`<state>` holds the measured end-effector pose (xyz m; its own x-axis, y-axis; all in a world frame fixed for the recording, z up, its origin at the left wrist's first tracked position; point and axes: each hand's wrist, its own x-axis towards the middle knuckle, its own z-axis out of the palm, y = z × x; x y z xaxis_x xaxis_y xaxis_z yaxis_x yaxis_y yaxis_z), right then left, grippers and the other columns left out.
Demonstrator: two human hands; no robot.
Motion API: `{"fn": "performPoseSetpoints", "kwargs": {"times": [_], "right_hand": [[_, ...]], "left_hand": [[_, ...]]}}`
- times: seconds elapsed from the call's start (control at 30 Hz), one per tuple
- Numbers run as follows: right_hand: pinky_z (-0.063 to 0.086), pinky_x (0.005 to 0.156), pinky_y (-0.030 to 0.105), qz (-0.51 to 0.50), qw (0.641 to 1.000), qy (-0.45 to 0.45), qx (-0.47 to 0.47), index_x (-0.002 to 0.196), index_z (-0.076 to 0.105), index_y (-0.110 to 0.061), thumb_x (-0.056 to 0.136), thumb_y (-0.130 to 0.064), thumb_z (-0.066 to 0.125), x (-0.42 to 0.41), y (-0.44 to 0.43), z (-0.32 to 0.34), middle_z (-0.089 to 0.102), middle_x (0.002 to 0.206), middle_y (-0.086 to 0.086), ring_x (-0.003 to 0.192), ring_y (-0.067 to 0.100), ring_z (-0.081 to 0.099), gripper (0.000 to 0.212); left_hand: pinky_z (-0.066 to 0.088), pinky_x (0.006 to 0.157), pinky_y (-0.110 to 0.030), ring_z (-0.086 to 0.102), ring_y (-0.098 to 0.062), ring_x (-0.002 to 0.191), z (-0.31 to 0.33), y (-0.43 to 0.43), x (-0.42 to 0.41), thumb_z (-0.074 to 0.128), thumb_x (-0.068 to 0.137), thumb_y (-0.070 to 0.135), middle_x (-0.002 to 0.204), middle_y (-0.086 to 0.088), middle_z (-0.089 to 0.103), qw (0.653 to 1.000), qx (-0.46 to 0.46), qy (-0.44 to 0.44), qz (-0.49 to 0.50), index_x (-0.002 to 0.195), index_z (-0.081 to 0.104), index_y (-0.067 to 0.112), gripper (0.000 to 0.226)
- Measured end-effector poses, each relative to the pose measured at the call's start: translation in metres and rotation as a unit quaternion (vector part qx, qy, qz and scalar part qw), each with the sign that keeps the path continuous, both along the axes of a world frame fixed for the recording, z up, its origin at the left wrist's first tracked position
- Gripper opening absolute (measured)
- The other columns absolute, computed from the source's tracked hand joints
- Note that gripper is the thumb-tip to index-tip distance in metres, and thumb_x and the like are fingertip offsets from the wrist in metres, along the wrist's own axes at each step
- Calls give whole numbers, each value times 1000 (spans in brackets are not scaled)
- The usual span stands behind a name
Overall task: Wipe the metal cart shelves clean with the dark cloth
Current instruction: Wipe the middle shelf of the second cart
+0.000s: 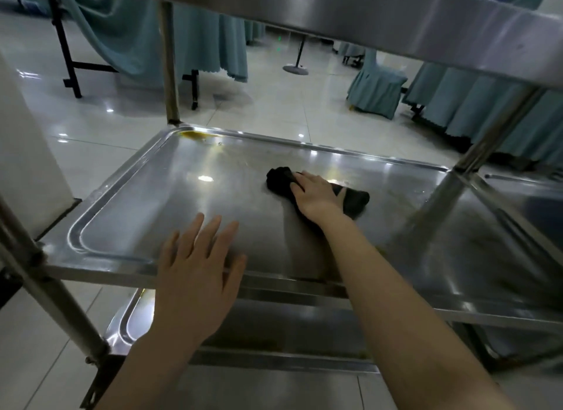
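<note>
Steel shelf [182, 202] being wiped, cloth [358, 200] under the right grip [316, 196].
The right grip lies flat, fingers straight, pressing the one dark cloth down. The left grip [198, 266] is spread and braced on the near rim. Best to keep even pressure and sweep beyond and left of the grip to the yellow stain [195, 134]. Three shelves show: top [396, 13], this middle one, bottom [274, 327].

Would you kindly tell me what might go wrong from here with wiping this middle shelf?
1. The yellowish residue in the far left corner of the middle shelf lies away from the dark cloth under the right hand; it may be missed or smeared.
2. The left hand lies flat on the steel and may leave prints.
3. The top shelf hangs close overhead; a head bump seems possible.
</note>
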<state>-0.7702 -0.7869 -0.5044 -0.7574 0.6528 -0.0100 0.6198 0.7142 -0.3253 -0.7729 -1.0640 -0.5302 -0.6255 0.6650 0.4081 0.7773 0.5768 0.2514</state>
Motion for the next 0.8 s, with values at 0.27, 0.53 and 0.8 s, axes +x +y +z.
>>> {"fn": "performPoseSetpoints", "kwargs": {"times": [0.27,0.53,0.8], "right_hand": [[-8,115,49,136,990,25,29,133,9,-76,88,-71,7,179,-56,-13,9,149,-42,138,-12,3,46],[6,116,63,0,1000,10,3,147,34,-43,103,-51,28,86,54,4,27,159,-12,146,17,22,46],[-4,116,59,129,991,21,18,144,27,-56,100,-57,25,151,13,-4,16,155,-32,145,2,12,44]], "left_hand": [[15,119,-49,18,-23,148,10,59,39,7,95,55,157,-1,29,994,-60,-26,-89,150,29,29,65],[-10,117,-43,-11,-22,150,-1,84,24,-4,89,61,164,2,-2,978,-125,36,-164,152,-4,41,66],[-6,117,-40,-17,-12,145,-5,87,15,-6,86,64,163,8,-3,978,-127,3,-164,150,-5,43,67]]}}
